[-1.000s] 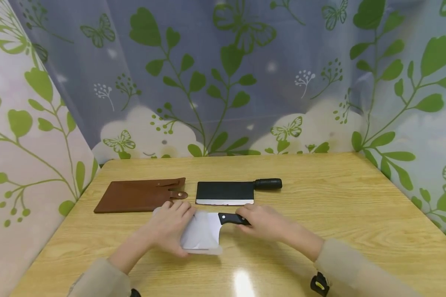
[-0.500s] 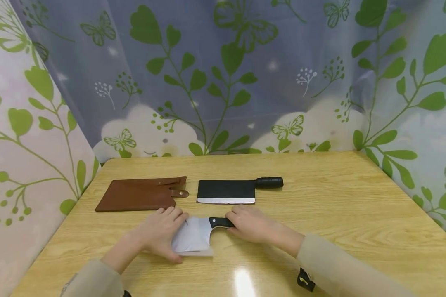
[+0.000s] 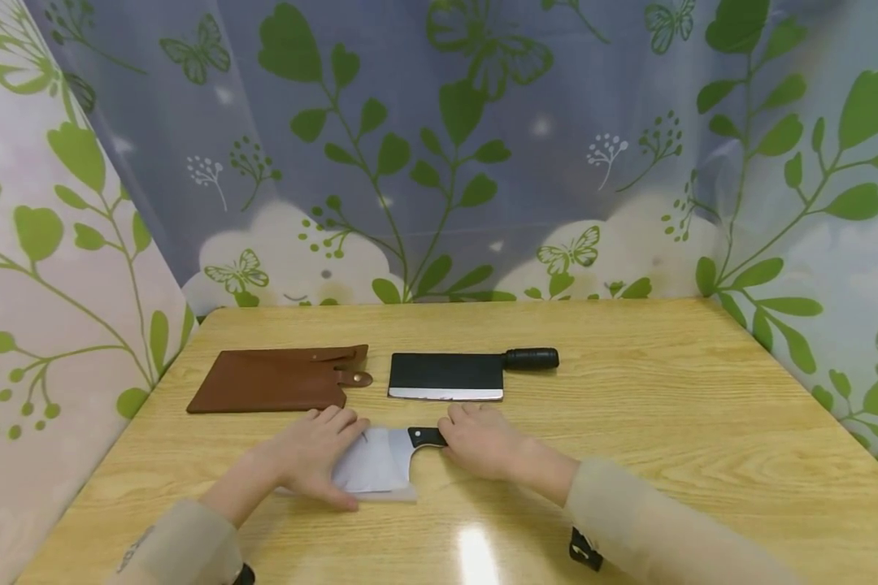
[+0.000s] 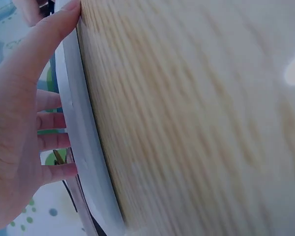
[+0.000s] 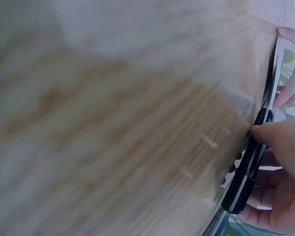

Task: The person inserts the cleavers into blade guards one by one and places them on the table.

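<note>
In the head view a cleaver (image 3: 401, 455) with a black riveted handle (image 3: 424, 437) lies at the front of the table, its blade largely inside a translucent white blade sleeve (image 3: 398, 494). My left hand (image 3: 309, 457) holds the sleeve across its width, thumb at the near edge and fingers at the far edge. The left wrist view shows the sleeve's long pale edge (image 4: 83, 118) between thumb and fingers. My right hand (image 3: 483, 443) grips the handle and hides its rear part. In the right wrist view the thumb presses on the black handle (image 5: 246, 172).
Behind the hands lies a second cleaver (image 3: 446, 374) with a dark blade and black handle, pointing right. A brown leather sheath (image 3: 271, 380) with a snap strap lies to its left. The wooden table (image 3: 666, 390) ends at a patterned curtain (image 3: 556, 162).
Both hands and the cleaver have shifted left and slightly nearer to me, mostly in the first half second. The blade sits deeper in the sleeve. The dark cleaver and sheath stay put.
</note>
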A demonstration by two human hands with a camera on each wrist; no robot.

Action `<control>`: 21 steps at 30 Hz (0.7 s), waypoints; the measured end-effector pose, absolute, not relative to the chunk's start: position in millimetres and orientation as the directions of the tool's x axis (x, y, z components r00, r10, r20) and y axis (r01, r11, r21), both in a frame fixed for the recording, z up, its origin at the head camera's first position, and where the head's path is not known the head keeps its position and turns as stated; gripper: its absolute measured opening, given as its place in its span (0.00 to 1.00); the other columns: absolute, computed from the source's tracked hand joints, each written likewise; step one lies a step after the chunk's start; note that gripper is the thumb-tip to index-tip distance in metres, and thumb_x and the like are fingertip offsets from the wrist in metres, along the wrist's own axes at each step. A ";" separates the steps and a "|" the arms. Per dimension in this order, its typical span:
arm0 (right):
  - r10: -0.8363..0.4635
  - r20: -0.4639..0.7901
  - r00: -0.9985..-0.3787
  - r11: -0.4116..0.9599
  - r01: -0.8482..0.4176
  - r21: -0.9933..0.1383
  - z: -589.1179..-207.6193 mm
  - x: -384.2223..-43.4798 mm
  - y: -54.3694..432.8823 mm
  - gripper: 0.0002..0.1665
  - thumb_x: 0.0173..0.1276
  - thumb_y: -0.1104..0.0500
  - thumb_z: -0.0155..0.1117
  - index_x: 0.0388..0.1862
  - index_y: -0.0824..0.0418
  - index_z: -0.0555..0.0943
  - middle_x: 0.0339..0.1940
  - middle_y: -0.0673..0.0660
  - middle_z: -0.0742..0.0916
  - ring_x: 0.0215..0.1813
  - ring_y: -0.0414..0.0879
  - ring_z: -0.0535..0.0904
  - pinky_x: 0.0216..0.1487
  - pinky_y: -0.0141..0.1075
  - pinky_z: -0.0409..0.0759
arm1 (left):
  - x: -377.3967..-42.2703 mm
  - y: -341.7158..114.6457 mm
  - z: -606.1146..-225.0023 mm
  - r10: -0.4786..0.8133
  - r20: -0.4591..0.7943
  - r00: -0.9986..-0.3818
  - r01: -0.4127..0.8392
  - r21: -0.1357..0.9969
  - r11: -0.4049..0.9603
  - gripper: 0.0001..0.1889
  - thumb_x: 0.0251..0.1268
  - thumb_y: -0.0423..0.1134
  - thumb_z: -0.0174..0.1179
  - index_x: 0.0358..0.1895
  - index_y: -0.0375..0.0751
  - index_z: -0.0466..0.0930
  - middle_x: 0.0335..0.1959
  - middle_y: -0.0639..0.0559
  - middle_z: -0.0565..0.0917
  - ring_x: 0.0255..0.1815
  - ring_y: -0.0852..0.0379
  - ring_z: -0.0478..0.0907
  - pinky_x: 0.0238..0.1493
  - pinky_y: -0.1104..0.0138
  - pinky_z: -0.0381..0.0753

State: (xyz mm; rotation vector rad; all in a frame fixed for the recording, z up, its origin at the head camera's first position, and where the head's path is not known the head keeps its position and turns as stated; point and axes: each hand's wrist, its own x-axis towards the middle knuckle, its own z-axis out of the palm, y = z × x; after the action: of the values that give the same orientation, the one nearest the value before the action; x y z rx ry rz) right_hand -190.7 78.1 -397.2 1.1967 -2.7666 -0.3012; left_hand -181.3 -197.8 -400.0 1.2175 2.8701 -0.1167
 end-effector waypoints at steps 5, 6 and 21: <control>-0.703 0.042 -0.710 0.704 -0.685 0.189 -396.0 -193.5 81.1 0.26 0.65 0.39 0.55 0.46 0.58 0.77 0.34 0.52 0.77 0.39 0.46 0.73 0.37 0.40 0.72 | -181.5 -204.0 -400.5 0.705 -0.027 -0.709 0.705 -0.012 0.709 0.56 0.39 0.80 0.50 0.66 0.38 0.63 0.55 0.45 0.68 0.55 0.48 0.65 0.52 0.48 0.67; -0.696 0.058 -0.715 0.712 -0.679 0.178 -395.4 -194.4 83.4 0.27 0.64 0.37 0.54 0.46 0.58 0.77 0.35 0.52 0.77 0.39 0.47 0.73 0.39 0.41 0.72 | -181.6 -205.6 -400.3 0.699 -0.018 -0.715 0.699 0.003 0.715 0.56 0.39 0.80 0.51 0.66 0.38 0.62 0.56 0.44 0.68 0.56 0.47 0.65 0.53 0.48 0.66; -0.539 0.372 -0.756 0.837 -0.530 0.134 -389.3 -234.5 150.6 0.25 0.62 0.48 0.63 0.52 0.64 0.75 0.43 0.59 0.78 0.47 0.55 0.74 0.44 0.48 0.72 | -221.8 -262.5 -384.8 0.520 0.196 -0.831 0.490 -0.184 0.852 0.53 0.44 0.68 0.62 0.68 0.32 0.58 0.61 0.34 0.66 0.63 0.36 0.60 0.61 0.45 0.55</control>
State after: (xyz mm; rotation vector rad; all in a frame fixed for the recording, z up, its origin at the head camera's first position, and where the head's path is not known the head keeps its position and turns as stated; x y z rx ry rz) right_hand -234.5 150.6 -389.3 0.7965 -2.6173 -0.0290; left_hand -221.8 -262.5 -384.8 0.9013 3.2531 -0.2148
